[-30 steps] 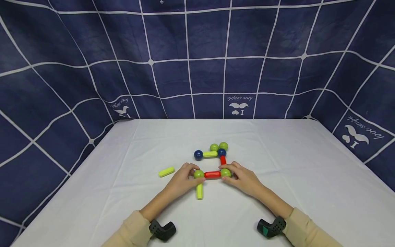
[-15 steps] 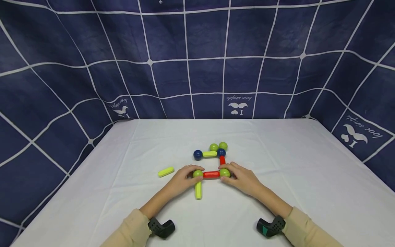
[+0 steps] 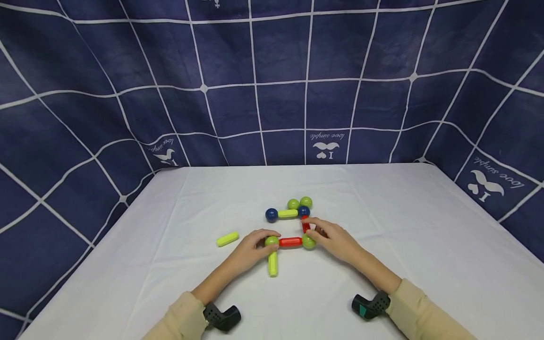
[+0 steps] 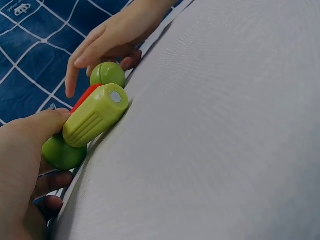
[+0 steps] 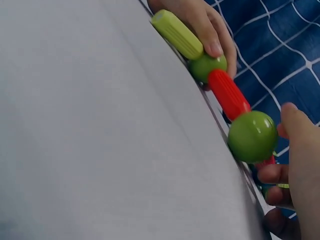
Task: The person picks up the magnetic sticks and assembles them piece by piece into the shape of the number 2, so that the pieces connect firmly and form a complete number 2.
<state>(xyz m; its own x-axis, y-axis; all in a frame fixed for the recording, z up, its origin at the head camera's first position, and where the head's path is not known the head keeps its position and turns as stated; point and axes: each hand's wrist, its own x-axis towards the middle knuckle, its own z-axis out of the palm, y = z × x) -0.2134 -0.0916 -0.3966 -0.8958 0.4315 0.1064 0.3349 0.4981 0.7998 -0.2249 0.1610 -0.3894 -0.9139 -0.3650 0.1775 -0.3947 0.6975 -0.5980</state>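
Magnetic-looking rods and balls form a chain on the white cloth. My left hand (image 3: pixel 250 248) grips the left green ball (image 3: pixel 271 241), thumb at its near side. From that ball a lime rod (image 3: pixel 273 264) points toward me, its silver end disc showing in the left wrist view. A red rod (image 3: pixel 291 242) joins it to the right green ball (image 3: pixel 308 242). My right hand (image 3: pixel 337 241) hovers beside this second ball, its thumb apart from it in the right wrist view. The index finger reaches over another red rod (image 3: pixel 306 227), which leads back to a blue ball (image 3: pixel 303 211).
Behind, a lime rod (image 3: pixel 288 214) links that blue ball to another blue ball (image 3: pixel 271 215). Two green balls (image 3: pixel 306 201) sit just beyond. One loose lime rod (image 3: pixel 227 239) lies left of the left hand. A dark blue checked curtain (image 3: pixel 280 108) surrounds the table.
My right hand has loosened from the right green ball, and its fingers have shifted slightly away from me over the red rod. The left hand keeps its grip.
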